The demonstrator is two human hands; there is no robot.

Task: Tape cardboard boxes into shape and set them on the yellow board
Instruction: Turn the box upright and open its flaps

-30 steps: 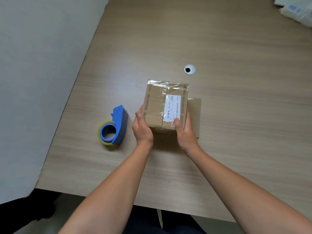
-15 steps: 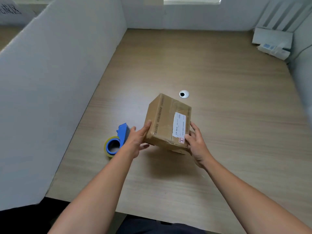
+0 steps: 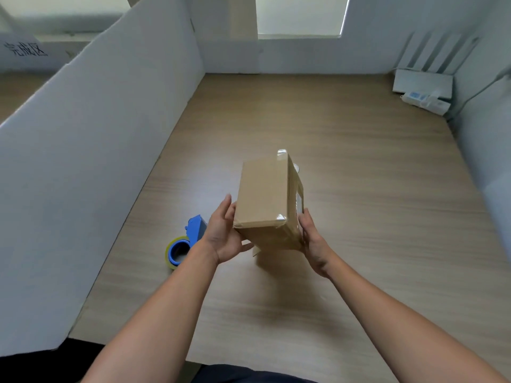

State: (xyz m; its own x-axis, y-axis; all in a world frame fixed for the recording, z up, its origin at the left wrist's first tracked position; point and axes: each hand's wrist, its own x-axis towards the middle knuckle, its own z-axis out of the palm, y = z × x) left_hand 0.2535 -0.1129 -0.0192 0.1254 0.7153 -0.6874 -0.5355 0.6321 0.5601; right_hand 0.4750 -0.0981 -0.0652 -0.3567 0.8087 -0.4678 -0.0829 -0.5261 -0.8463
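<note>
Both forearms enter from the near edge. The left hand [image 3: 221, 236] lies flat against the left side of the cardboard box [image 3: 262, 200], fingers extended, thumb reaching under its near face. The right hand [image 3: 312, 241] presses the opposite side with fingers straight; its thumb position cannot be confirmed. The box is carried between the two hands, tilted, clear of the table [image 3: 359, 189], with clear tape glinting at its corners and a label partly visible on its right face. A blue tape dispenser [image 3: 185, 239] rests on the table just left of the left hand. A white partition [image 3: 96, 161] stands along the left. A white router [image 3: 423, 84] sits at the far right corner.
</note>
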